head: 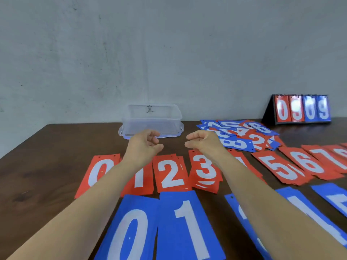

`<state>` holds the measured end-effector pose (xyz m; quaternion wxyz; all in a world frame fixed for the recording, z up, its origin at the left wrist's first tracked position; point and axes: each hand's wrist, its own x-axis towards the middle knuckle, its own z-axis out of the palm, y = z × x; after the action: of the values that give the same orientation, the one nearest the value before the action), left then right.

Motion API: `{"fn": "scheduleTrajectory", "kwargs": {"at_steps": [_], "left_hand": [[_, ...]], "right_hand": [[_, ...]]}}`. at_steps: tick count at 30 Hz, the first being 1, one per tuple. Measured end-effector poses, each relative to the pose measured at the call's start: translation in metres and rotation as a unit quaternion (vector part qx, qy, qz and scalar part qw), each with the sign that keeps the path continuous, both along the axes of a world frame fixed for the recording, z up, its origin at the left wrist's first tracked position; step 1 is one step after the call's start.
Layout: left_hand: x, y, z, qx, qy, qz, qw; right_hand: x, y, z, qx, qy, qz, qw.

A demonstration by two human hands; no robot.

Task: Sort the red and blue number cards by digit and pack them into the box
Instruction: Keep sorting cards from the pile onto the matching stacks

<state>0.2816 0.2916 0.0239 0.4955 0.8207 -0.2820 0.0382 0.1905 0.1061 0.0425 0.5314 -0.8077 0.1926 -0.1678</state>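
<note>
Head view: sorting part done, both hands empty in front of the box

Both hands hover just in front of the box (pixel 152 117), a clear tub at the far side of the worktop (pixel 47 156) with no card visible inside it. The left hand (pixel 145 142) is directly before the box's front wall and the right hand (pixel 201 141) is just to the right of that. Each grip is loose, fingers lightly curled, holding nothing.

Nearer the person than the box, the red piles (pixel 170 173) run in a row by digit, from 0 out past 6 to the box's right. Nearer again lie a blue 0 (pixel 131 231) and a blue 1 (pixel 189 228). Right of the box and apart from it sits a mixed heap (pixel 238 136) of red and blue cards.

By this layout the step in hand is sorting, and packing has not begun. The next move probably calls for a reach to the heap. One thin card must be pinched free of its overlapping neighbours, its digit read, and the card laid on the matching pile.
</note>
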Motion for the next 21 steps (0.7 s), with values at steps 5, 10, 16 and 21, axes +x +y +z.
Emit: {"fn": "scheduleTrajectory", "kwargs": {"at_steps": [5, 10, 16, 21], "left_hand": [[-0.015, -0.086, 0.003, 0.006, 0.001, -0.014, 1.0], [-0.023, -0.157, -0.003, 0.006, 0.021, 0.016, 1.0], [-0.03, -0.213, -0.014, 0.031, 0.047, 0.046, 0.997], [-0.032, -0.241, -0.017, 0.059, 0.063, 0.063, 0.994]], "right_hand": [[-0.022, -0.11, -0.003, -0.004, -0.015, -0.016, 1.0], [-0.028, -0.224, -0.009, -0.019, -0.011, -0.032, 0.999], [-0.024, -0.323, -0.019, -0.072, 0.072, -0.056, 0.993], [-0.014, -0.357, -0.038, -0.268, 0.232, -0.016, 0.935]]}}
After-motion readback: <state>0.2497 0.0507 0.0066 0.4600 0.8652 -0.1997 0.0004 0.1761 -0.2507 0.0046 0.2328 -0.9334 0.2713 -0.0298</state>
